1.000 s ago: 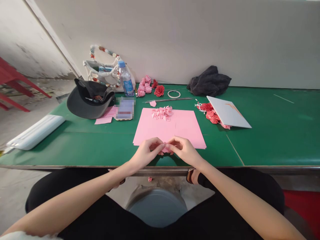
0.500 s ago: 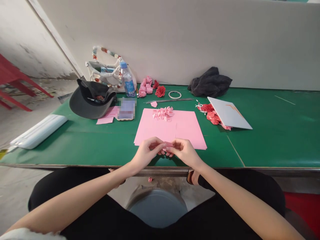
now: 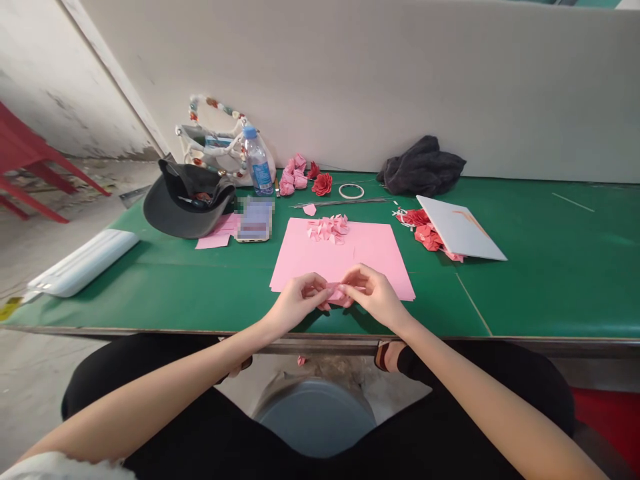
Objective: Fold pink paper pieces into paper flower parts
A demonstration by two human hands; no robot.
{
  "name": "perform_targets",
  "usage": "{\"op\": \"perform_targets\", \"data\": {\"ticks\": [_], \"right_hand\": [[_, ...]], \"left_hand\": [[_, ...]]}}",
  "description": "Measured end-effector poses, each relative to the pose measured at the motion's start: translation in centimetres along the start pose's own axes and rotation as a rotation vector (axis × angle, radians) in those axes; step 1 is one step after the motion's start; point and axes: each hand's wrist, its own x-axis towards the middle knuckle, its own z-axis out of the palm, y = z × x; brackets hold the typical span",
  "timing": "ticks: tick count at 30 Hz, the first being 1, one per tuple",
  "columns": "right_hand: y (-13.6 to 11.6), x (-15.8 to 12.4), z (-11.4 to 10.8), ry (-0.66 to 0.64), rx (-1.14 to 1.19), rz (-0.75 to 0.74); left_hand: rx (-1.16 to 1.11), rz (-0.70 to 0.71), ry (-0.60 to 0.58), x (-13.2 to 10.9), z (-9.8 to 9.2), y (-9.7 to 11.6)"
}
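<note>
Tabletop (image 3: pixel 550 267): green, thin pale seam lines. Paper scrap (image 3: pixel 337 293): pink, same shade as paper sheet (image 3: pixel 320 253). Paper petals (image 3: pixel 327 228): pink, slightly darker. Paper roses (image 3: pixel 323 185): red and deep pink. Baseball cap (image 3: pixel 185 210): black. Cloth (image 3: pixel 423 167): charcoal. Board (image 3: pixel 457 227): pale grey, orange lines. Bottle (image 3: pixel 258 167): blue label and lid. Bag handle (image 3: pixel 210 101): white, multicoloured beads. Stool (image 3: pixel 30 160): red.

Nothing legible. Water bottle (image 3: pixel 258 165) at eleven o'clock from the pink paper sheet (image 3: pixel 350 250): blue label (image 3: pixel 259 172), print too small to read. Phone (image 3: pixel 254 221) just beside it, at the same bearing: screen pixelated, unreadable.
</note>
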Motion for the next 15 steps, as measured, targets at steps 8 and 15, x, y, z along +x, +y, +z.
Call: {"op": "perform_targets", "data": {"ticks": [8,15], "right_hand": [[-0.7,0.6,-1.3,-0.038,0.057,0.104],[-1.7,0.3,-1.2,0.069,0.065,0.058]], "left_hand": [[0.089,0.053,0.021,0.5,-0.5,0.1],[0.674,0.303,0.366,3.7,-7.7,2.3]]}}
